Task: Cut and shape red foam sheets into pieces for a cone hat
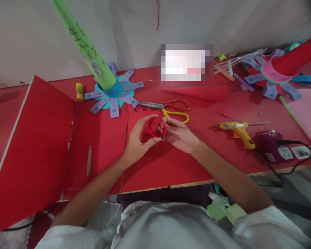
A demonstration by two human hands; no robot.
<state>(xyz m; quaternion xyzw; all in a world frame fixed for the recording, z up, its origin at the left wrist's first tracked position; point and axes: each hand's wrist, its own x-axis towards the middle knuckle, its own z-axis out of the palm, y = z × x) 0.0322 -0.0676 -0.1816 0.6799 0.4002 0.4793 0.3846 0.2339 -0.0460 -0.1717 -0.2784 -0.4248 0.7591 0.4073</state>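
Between my two hands is a red paper roll [153,125], its round open end facing me. My left hand [137,141] curls around its left side, thumb along the lower rim. My right hand [180,134] grips the right edge, with some fingertips inside the opening. Just beyond the hands lie scissors [155,105] with one orange and one yellow handle loop. Red paper sheets [155,166] lie beneath my hands on the red table [230,159].
A green paper tube [93,55] stands on a blue base at back left, near a glue stick [79,92]. On the right are a yellow glue gun [238,131], a purple power strip [285,148] and a red tube [298,57]. A red board [31,152] rises at left.
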